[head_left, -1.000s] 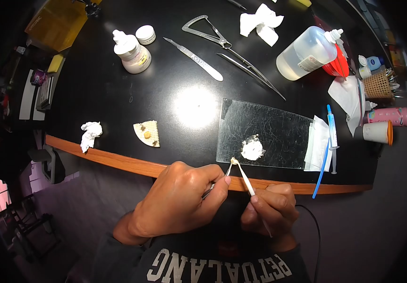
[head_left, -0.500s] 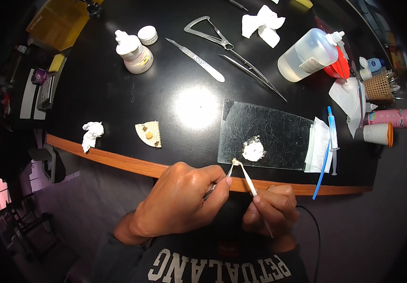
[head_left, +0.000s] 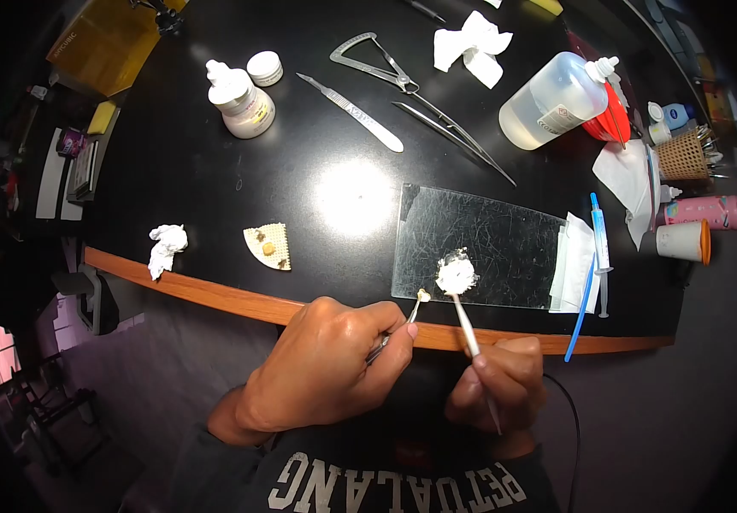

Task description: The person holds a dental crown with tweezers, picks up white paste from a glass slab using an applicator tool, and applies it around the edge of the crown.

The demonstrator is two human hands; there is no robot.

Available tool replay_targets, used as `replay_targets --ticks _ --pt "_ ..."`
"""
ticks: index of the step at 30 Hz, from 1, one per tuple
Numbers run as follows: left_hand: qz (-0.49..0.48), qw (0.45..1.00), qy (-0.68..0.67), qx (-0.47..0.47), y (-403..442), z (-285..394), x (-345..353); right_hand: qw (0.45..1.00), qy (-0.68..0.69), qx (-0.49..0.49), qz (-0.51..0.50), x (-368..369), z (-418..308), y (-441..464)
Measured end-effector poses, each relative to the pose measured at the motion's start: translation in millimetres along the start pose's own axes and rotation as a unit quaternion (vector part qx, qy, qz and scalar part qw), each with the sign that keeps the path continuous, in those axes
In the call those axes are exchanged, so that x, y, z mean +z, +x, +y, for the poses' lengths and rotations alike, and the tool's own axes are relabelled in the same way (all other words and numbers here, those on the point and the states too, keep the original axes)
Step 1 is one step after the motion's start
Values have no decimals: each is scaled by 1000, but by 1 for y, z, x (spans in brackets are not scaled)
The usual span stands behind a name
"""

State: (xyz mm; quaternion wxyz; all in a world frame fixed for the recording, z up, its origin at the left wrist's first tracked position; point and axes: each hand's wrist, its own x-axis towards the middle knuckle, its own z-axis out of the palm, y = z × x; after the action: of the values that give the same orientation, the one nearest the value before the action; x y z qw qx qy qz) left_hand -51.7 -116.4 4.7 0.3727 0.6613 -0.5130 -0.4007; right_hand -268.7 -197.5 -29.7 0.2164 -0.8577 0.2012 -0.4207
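Observation:
My left hand (head_left: 330, 363) is closed round a thin metal tool (head_left: 414, 313), which has a small whitish piece (head_left: 423, 296) at its tip near the lower left corner of a scratched glass slab (head_left: 514, 224). Pinched in my right hand (head_left: 501, 385) is a slim white brush-like stick (head_left: 466, 328). Its tip touches the lower edge of a mound of white powder or paste (head_left: 456, 274) on the slab. To the left lies a cream textured wedge (head_left: 268, 247) with small yellowish pieces on it.
Behind lie a scalpel (head_left: 353, 112), a caliper (head_left: 377, 61), tweezers (head_left: 456, 137) and a crumpled tissue (head_left: 474, 49). A large bottle (head_left: 552, 101) stands at right, near a syringe (head_left: 600, 244). A small bottle (head_left: 241, 103) and jar (head_left: 264, 68) stand at left.
The stick in my right hand has moved right, away from the small whitish piece, to the white mound. My left hand has barely moved.

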Motion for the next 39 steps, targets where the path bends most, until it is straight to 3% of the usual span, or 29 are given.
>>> replay_targets --ticks 5,23,39 --pt "-13 1000 13 -8 2 3 -3 999 -39 32 8 1 6 2" --pt "-24 1000 8 -16 2 1 -3 999 9 -36 -14 2 8 1" --pt "-19 1000 12 -8 2 1 -2 999 14 -32 -23 0 7 0"
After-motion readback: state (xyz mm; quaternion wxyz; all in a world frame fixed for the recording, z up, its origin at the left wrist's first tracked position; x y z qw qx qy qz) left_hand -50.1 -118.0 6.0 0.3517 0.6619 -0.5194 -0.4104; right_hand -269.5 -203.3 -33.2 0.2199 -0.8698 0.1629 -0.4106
